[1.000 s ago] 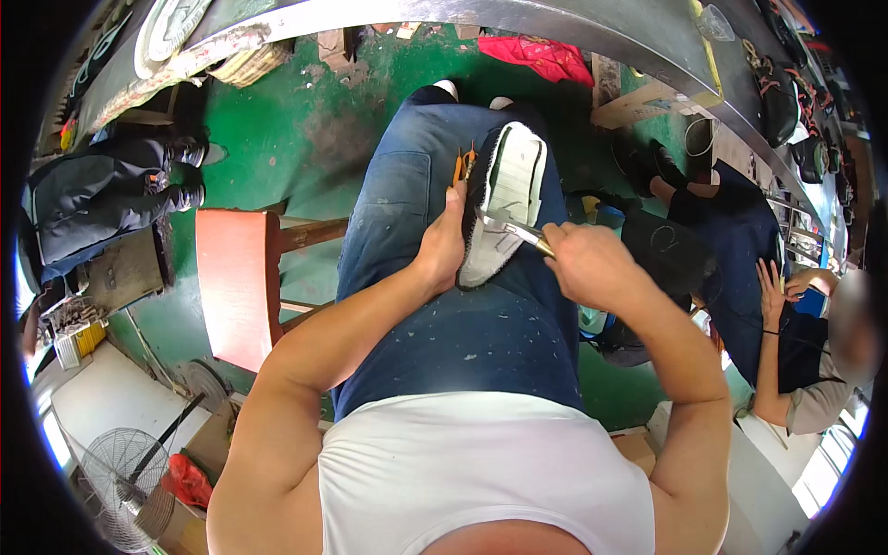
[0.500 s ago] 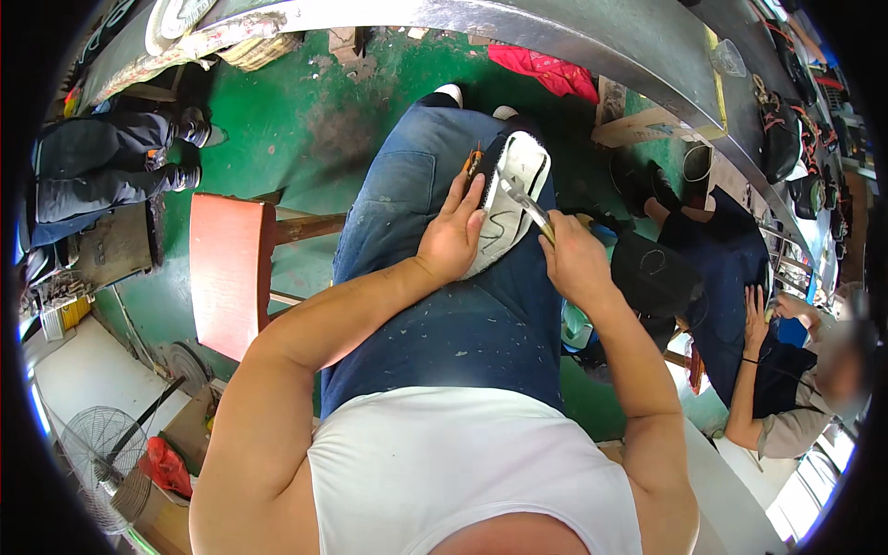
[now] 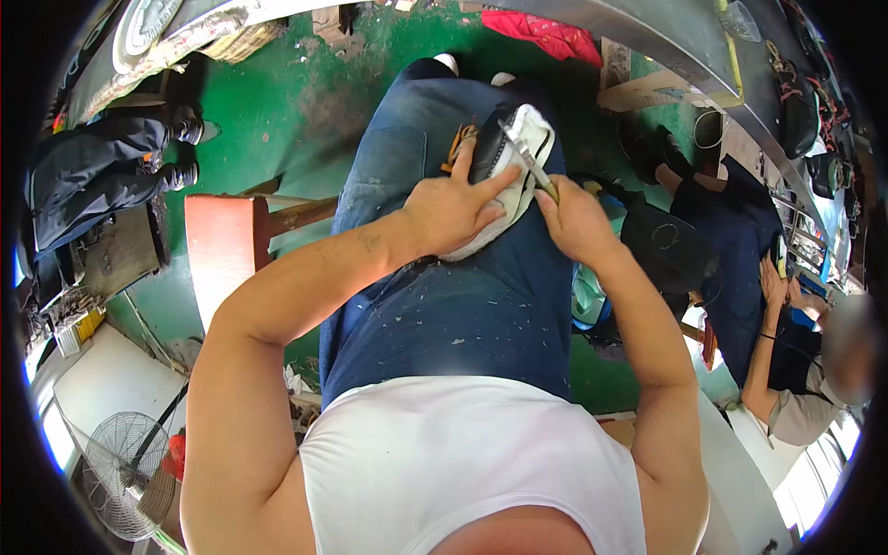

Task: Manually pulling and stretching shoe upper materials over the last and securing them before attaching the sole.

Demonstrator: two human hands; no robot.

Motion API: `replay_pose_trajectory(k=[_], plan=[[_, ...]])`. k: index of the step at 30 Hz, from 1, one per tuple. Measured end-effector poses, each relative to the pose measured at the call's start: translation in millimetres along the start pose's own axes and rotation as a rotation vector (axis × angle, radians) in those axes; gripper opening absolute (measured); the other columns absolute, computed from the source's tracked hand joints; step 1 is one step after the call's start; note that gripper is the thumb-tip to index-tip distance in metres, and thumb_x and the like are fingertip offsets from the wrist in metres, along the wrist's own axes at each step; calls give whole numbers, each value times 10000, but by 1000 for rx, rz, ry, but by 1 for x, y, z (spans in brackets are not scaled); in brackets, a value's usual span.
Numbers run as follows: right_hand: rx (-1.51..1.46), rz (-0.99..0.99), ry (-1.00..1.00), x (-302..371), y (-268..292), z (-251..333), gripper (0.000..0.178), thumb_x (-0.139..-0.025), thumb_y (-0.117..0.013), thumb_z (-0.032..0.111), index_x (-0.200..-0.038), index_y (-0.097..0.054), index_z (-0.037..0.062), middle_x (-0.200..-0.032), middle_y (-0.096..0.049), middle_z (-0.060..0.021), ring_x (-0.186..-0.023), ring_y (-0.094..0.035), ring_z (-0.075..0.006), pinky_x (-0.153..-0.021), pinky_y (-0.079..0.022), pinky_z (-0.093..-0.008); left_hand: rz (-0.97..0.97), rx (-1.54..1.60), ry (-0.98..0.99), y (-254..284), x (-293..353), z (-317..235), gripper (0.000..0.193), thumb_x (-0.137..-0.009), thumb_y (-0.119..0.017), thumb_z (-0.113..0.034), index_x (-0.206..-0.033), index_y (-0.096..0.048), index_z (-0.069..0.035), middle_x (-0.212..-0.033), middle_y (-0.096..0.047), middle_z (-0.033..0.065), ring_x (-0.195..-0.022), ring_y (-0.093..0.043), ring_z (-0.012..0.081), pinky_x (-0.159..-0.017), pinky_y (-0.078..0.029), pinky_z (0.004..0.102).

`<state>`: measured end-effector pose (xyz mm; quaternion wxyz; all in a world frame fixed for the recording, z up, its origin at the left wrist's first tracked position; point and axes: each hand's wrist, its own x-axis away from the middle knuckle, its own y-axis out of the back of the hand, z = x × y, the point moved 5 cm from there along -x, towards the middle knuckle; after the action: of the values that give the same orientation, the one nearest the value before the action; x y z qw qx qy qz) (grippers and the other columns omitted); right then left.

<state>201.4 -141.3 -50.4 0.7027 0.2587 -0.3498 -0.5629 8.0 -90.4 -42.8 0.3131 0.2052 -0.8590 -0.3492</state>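
A shoe [image 3: 523,199] lies across my lap with its pale, sole-less underside turned up. Its black upper and orange laces show along the left edge. My left hand [image 3: 450,208] holds it against my thighs, one finger stretched along the black side and others laid over the pale underside. In my right hand [image 3: 578,217] is a hammer-like tool [image 3: 534,166] with a metal head and a yellowish handle. The fingers are wrapped round the handle, and the head is at the shoe's edge near the toe. My palm hides part of the shoe.
A red-topped stool [image 3: 220,259] stands at my left, and a wire fan [image 3: 125,472] lower left. A metal-edged bench [image 3: 647,46] curves across the far side. Red cloth [image 3: 541,35] lies on the green floor. A co-worker [image 3: 795,370] sits at right; another person's legs [image 3: 111,166] are at left.
My left hand has shifted left and spread its fingers over the shoe's underside. The shoe has turned and shifted slightly, and the tool's head is now farther up, near its edge.
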Motion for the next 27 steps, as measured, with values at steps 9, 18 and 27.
replay_pose_trajectory(k=[9, 18, 27], plan=[[-2, 223, -88, 34, -13, 30, 364, -1019, -527, 346, -1010, -610, -8, -918, -677, -220, -844, -657, -408, -752, -505, -463, -302, 733, 146, -37, 48, 21, 878, -895, -705, -212, -1565, -192, 30, -1467, -461, 309, -1326, -519, 391, -1126, -381, 365], [-750, -169, -217, 101, -38, -8, 311, -1017, -556, 253, -1186, -579, -7, -898, -655, -48, -755, -598, -110, -691, -495, -266, -474, 586, -160, 126, 72, -9, 717, -728, -802, 45, -1349, -450, -20, -1237, -664, 203, -1117, -675, 234, -932, -553, 360], [-713, -82, -278, 91, -18, -2, 251, -982, -592, 199, -1145, -587, 9, -907, -651, -85, -783, -617, -142, -731, -496, -301, -157, 698, 2, 12, -46, 33, 463, -858, -776, -194, -1245, -646, 24, -1013, -728, 92, -859, -657, 150, -783, -543, 328]])
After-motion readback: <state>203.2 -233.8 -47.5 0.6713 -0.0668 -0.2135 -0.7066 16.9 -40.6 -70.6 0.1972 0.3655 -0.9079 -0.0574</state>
